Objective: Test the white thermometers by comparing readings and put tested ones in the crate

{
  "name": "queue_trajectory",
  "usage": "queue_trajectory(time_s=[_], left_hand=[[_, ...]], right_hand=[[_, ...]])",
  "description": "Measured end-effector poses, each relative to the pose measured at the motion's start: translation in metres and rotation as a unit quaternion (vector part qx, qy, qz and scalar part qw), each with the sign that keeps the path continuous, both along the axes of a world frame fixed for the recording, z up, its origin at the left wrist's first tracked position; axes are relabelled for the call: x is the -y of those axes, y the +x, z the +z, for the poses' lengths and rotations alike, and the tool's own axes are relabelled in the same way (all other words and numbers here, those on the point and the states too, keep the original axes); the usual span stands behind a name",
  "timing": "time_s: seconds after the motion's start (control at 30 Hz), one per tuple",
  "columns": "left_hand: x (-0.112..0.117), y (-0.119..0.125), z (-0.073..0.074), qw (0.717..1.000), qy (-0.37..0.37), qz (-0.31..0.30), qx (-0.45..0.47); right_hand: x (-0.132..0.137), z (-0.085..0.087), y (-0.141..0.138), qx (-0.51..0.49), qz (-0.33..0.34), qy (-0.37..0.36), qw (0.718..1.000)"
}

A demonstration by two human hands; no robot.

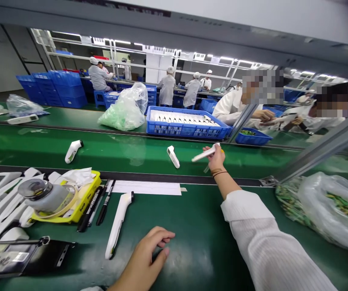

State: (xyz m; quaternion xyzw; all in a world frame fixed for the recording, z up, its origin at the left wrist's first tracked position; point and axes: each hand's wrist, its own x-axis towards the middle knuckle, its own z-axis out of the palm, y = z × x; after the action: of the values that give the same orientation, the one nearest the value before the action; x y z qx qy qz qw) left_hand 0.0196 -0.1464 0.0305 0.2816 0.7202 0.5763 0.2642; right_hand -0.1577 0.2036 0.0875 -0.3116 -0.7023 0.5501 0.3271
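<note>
Fingers of right hand point(216, 158) pinch smooth white plastic thermometer point(204, 154).

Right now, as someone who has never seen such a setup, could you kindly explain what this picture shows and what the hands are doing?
The one picture comes from a camera on a person's head, looking forward and down over a green workbench beside a green conveyor belt. The right hand, reaching out over the belt, holds a white handheld device. The left hand rests empty on the bench, near another white device. Two more such devices lie on the belt. To the left sit black pens, a yellow tray and a paper sheet. Other workers sit beyond.
</note>
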Motion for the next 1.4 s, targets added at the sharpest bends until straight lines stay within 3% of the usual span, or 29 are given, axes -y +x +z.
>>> queue_trajectory(time_s=[0.1,0.27,0.43,0.57,0.7,0.83,1.17,1.27,1.4], left_hand=[[-0.001,0.002,0.003,1.000,-0.006,0.008,-0.009],[0.001,0.004,0.007,1.000,-0.001,0.006,-0.030],[0.003,0.006,0.007,0.999,0.010,0.003,-0.052],[0.003,0.006,0.008,0.998,0.015,0.004,-0.068],[0.003,0.007,0.008,0.997,0.015,-0.001,-0.075],[0.003,0.007,0.011,0.997,0.014,-0.001,-0.078],[0.002,0.006,0.006,0.997,0.033,0.016,-0.065],[0.002,0.008,0.003,0.997,0.051,0.036,-0.036],[0.003,0.015,0.007,0.992,0.121,0.038,-0.003]], right_hand=[[0.019,0.014,0.028,-0.035,0.079,-0.095,0.992],[0.063,0.024,0.108,-0.027,0.237,-0.201,0.950],[0.106,0.015,0.189,-0.043,0.329,-0.265,0.905],[0.132,0.003,0.231,-0.025,0.397,-0.273,0.876],[0.153,-0.006,0.247,-0.009,0.386,-0.295,0.874],[0.168,-0.013,0.251,0.008,0.395,-0.347,0.851],[0.172,-0.022,0.256,0.037,0.387,-0.406,0.827],[0.175,-0.021,0.256,0.030,0.404,-0.401,0.822],[0.184,-0.028,0.260,0.049,0.463,-0.334,0.820]])
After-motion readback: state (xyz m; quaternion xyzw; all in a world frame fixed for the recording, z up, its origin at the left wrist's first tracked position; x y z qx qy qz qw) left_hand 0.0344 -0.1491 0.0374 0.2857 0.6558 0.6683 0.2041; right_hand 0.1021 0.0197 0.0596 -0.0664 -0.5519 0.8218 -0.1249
